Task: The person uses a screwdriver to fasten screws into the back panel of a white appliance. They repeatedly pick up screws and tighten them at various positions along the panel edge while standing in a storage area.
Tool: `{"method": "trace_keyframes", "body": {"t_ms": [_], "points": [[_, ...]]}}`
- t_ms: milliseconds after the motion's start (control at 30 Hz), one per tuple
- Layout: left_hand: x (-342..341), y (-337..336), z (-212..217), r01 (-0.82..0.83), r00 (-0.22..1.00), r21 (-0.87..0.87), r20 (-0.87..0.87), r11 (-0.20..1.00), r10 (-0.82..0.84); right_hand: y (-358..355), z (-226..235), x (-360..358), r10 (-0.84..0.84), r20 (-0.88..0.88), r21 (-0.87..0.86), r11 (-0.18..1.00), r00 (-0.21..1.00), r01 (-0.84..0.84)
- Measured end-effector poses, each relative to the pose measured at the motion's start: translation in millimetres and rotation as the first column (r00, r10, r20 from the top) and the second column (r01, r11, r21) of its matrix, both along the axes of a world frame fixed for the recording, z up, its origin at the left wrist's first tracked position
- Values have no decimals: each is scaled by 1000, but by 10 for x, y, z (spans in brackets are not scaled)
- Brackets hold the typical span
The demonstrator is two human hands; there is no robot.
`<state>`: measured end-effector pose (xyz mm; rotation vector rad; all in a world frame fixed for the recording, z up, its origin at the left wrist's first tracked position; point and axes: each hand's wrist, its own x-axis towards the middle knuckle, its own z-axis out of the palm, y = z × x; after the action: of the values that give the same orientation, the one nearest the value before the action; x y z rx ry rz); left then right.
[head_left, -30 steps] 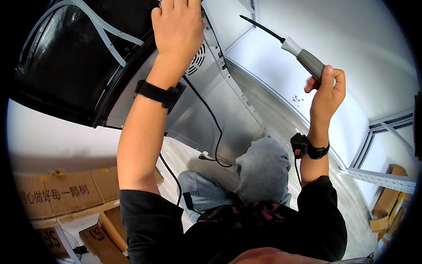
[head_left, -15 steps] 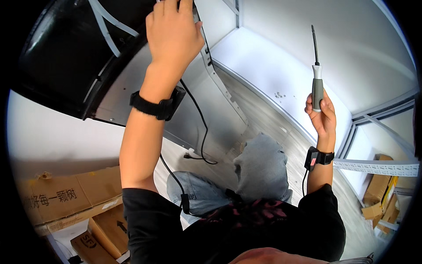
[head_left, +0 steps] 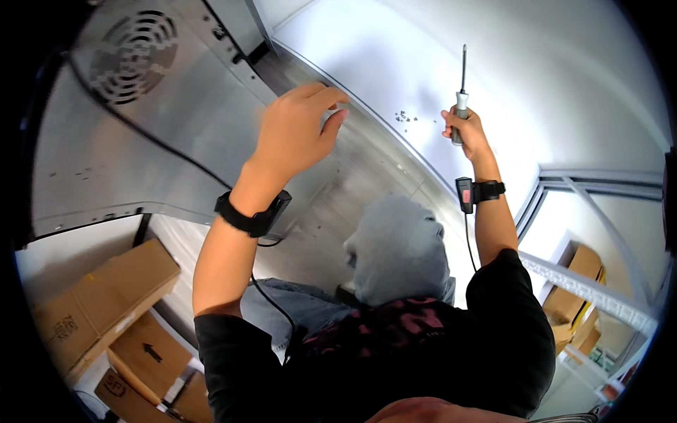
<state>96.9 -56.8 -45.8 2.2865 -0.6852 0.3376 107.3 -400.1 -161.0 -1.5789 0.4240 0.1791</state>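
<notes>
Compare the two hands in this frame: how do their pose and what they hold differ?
The left hand is empty, fingers loosely curled beside the grey metal panel; the right hand grips a screwdriver pointing up. The left is raised nearer the camera, the right farther off. Both wear a black wrist strap.

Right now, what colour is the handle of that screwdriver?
Grey, as far as the right hand leaves the screwdriver handle uncovered; seen in the head view.

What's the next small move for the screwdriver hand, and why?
Probably lower the screwdriver toward the small screws on the white table. The right hand holds it upright with its tip in the air, while the left hand reaches to the metal panel.
</notes>
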Motion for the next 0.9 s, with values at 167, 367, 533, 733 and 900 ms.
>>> {"method": "trace_keyframes", "body": {"t_ms": [167,367,533,733,900], "points": [[202,-420,-1333,-98,931,-3,-354,995,91,-90,-950,252,71,-5,-321,944,997,-69],[99,-725,-2100,-203,755,-33,-642,979,135,11,-1603,278,98,179,-612,790,979,33],[23,-843,-2263,-261,690,-96,-714,961,116,57,-1751,318,117,225,-652,756,967,60],[-78,-839,-2444,-357,676,-238,-733,903,74,103,-1843,402,132,173,-748,662,976,43],[-193,-763,-2501,-397,664,-277,-745,875,66,111,-1850,393,109,235,-743,661,966,107]]}}
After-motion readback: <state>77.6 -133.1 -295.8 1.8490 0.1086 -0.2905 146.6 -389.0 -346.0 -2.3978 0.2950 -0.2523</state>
